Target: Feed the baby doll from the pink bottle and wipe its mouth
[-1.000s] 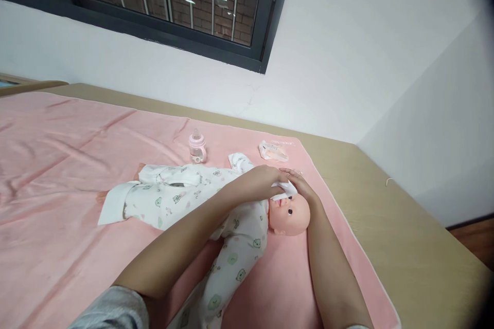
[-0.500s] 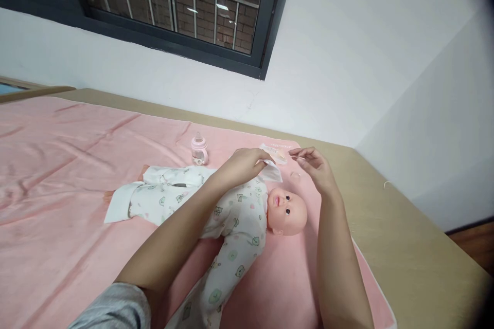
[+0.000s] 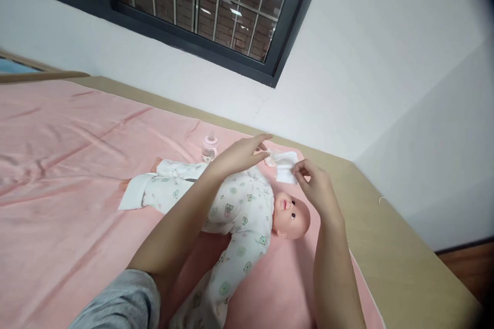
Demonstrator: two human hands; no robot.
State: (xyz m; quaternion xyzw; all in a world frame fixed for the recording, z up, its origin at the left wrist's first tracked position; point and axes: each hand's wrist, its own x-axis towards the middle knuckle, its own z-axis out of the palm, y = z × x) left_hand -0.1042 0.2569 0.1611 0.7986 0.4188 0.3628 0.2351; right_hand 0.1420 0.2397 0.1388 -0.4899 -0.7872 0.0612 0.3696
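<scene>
Well to the left of both grips, the pink blanket (image 3: 77, 175) spreads in creases. The window (image 3: 216, 5), with pale bars across it, stands beyond the left grip. A grey sleeve (image 3: 123, 298) covers the upper left arm, whose forearm passes over the doll (image 3: 229, 211). The doll lies on the blanket in a white printed outfit, bare feet pointing left; its torso is just on the near side of the left grip. A pink-topped bottle (image 3: 209, 147) stands upright to the left of that grip, beyond the doll.

The left grip (image 3: 244, 156) is loose, fingers apart, with nothing seen in it. By its thumb is a small wrapper (image 3: 269, 160), partly hidden; whether they touch I cannot tell. Between the two grips is the white cloth (image 3: 286, 166), spread out, its right edge pinched in the fingertips of the right grip (image 3: 317, 182). The doll's bald head (image 3: 291, 218) lies just on the near side of the right grip, face upward. To the right of that grip, bare wooden worktop (image 3: 393, 247) runs along the wall (image 3: 386, 72).
</scene>
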